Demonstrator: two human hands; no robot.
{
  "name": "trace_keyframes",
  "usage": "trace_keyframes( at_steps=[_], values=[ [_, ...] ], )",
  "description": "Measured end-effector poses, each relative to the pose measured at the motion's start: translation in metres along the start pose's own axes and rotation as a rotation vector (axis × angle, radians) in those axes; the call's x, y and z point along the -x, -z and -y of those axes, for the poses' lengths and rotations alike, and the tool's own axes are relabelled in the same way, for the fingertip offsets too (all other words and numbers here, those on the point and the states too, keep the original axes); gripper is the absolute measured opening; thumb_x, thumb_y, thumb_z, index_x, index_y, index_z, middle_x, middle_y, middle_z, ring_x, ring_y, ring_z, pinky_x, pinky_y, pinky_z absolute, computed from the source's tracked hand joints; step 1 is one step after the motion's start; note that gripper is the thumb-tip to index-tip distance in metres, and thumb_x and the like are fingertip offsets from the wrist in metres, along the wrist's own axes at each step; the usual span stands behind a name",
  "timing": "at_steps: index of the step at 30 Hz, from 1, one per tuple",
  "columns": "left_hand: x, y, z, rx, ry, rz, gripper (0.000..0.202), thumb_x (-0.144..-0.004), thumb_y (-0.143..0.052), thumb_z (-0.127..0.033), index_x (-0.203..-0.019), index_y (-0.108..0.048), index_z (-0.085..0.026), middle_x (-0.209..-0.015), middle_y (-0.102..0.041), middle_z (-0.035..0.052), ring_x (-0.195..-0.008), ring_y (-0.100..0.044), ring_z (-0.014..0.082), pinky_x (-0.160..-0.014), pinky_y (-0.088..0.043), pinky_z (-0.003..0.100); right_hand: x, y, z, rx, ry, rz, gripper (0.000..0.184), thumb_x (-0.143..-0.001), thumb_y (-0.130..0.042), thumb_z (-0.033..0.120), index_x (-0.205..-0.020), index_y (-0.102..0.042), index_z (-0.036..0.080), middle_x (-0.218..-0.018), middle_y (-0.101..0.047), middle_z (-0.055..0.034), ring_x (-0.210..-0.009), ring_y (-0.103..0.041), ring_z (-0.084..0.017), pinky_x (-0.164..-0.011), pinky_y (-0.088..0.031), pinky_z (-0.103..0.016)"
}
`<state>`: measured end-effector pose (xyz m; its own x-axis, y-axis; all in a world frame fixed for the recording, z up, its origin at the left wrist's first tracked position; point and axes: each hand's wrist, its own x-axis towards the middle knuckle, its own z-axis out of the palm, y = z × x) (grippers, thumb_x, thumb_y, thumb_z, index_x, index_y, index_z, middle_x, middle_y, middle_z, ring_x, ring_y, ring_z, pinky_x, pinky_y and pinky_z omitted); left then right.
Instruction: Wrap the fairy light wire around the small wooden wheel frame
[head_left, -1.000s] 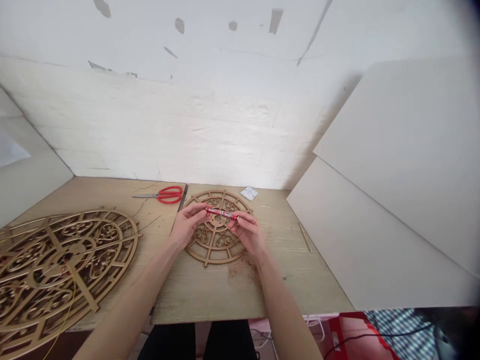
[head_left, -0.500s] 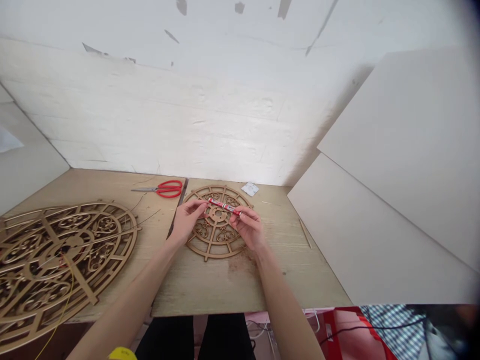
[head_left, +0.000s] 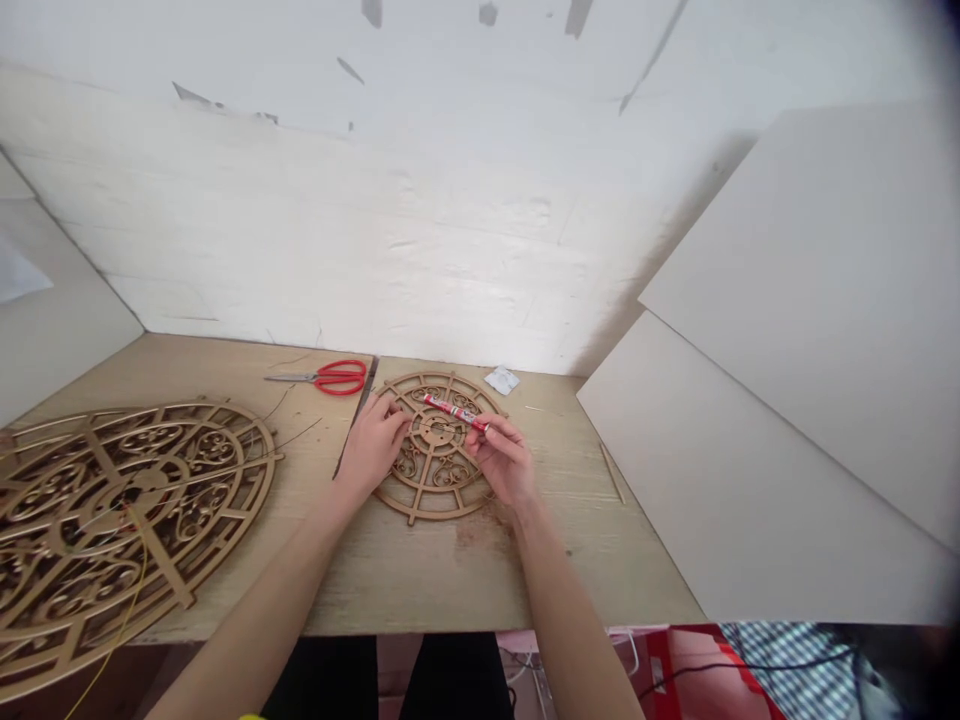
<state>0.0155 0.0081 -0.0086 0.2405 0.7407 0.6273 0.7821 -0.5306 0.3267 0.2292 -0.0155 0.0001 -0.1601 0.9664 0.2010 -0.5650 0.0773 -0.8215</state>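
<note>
A small round wooden fretwork disc (head_left: 437, 490) lies flat on the wooden table (head_left: 450, 570) in front of me. My right hand (head_left: 504, 462) is closed on a thin red and white tube (head_left: 455, 411), held at its right end and pointing up-left over the disc. My left hand (head_left: 377, 444) rests on the disc's left rim, its fingers curled down on the wood and off the tube.
A much larger fretwork disc (head_left: 112, 510) with thin wires across it lies at the left. Red-handled scissors (head_left: 330, 377) and a small white wrapper (head_left: 501, 379) lie near the back wall. Pale boards (head_left: 750, 480) lean along the right side.
My left hand has let go of the tube's left end and dropped onto the disc's rim. My right hand alone keeps the tube.
</note>
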Motion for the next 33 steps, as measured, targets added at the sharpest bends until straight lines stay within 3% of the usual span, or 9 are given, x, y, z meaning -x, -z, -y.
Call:
trace_keyframes(
  at_steps=[4, 7, 11, 14, 18, 22, 33],
  values=[
    [0.0, -0.002, 0.004, 0.078, 0.095, 0.04, 0.018, -0.086, -0.054, -0.017, -0.082, -0.072, -0.019, -0.083, -0.066, 0.0092, -0.086, -0.06, 0.0259, -0.079, -0.05, 0.039, 0.0, 0.0, 0.001, -0.015, 0.007, 0.006, 0.015, -0.075, -0.077, 0.029, -0.089, -0.075, 0.024, -0.071, -0.07, -0.0007, -0.063, -0.06, -0.013, -0.061, -0.05, -0.025],
    [-0.002, -0.002, 0.007, 0.207, 0.25, 0.048, 0.016, -0.084, -0.056, -0.02, -0.08, -0.072, -0.02, -0.082, -0.07, 0.0076, -0.082, -0.063, 0.0248, -0.078, -0.051, 0.038, 0.0, 0.001, 0.003, -0.023, -0.018, 0.02, 0.016, -0.073, -0.079, 0.03, -0.087, -0.075, 0.023, -0.07, -0.07, -0.0003, -0.063, -0.06, -0.011, -0.059, -0.05, -0.022],
    [-0.007, 0.001, 0.009, 0.472, 0.514, 0.048, 0.016, -0.078, -0.062, -0.033, -0.078, -0.072, -0.02, -0.078, -0.073, 0.0045, -0.073, -0.065, 0.0228, -0.072, -0.051, 0.035, 0.001, 0.0, 0.004, 0.001, -0.063, 0.045, 0.016, -0.073, -0.079, 0.03, -0.087, -0.075, 0.022, -0.068, -0.07, -0.0004, -0.06, -0.06, -0.011, -0.057, -0.049, -0.021],
    [-0.009, 0.0, 0.009, 0.674, 0.616, 0.017, 0.025, -0.071, -0.069, -0.044, -0.077, -0.072, -0.02, -0.076, -0.074, 0.004, -0.074, -0.066, 0.0234, -0.073, -0.051, 0.035, 0.0, -0.002, 0.003, 0.034, -0.088, 0.073, 0.016, -0.072, -0.079, 0.03, -0.086, -0.076, 0.022, -0.068, -0.071, -0.0006, -0.06, -0.06, -0.012, -0.057, -0.048, -0.022],
    [-0.009, -0.002, 0.005, 0.89, 0.697, -0.071, 0.032, -0.059, -0.079, -0.049, -0.073, -0.074, -0.021, -0.075, -0.075, 0.0052, -0.074, -0.067, 0.0234, -0.073, -0.052, 0.034, 0.0, -0.004, 0.002, 0.094, -0.113, 0.103, 0.017, -0.072, -0.078, 0.032, -0.086, -0.076, 0.021, -0.07, -0.072, -0.0016, -0.06, -0.06, -0.012, -0.058, -0.048, -0.024],
    [-0.01, -0.002, 0.003, 0.952, 0.76, -0.092, 0.038, -0.052, -0.085, -0.05, -0.072, -0.075, -0.02, -0.072, -0.074, 0.0057, -0.069, -0.066, 0.0226, -0.067, -0.053, 0.034, 0.0, -0.006, 0.001, 0.111, -0.13, 0.083, 0.02, -0.07, -0.08, 0.033, -0.085, -0.077, 0.021, -0.068, -0.072, -0.0019, -0.058, -0.059, -0.012, -0.057, -0.047, -0.025],
    [-0.009, -0.002, -0.003, 1.04, 0.783, -0.071, 0.041, -0.052, -0.087, -0.048, -0.073, -0.073, -0.016, -0.076, -0.074, 0.007, -0.064, -0.068, 0.0209, -0.068, -0.058, 0.037, 0.001, -0.009, -0.001, 0.142, -0.118, 0.092, 0.019, -0.073, -0.078, 0.032, -0.088, -0.077, 0.021, -0.07, -0.072, -0.0016, -0.061, -0.06, -0.012, -0.06, -0.046, -0.025]
  ],
)
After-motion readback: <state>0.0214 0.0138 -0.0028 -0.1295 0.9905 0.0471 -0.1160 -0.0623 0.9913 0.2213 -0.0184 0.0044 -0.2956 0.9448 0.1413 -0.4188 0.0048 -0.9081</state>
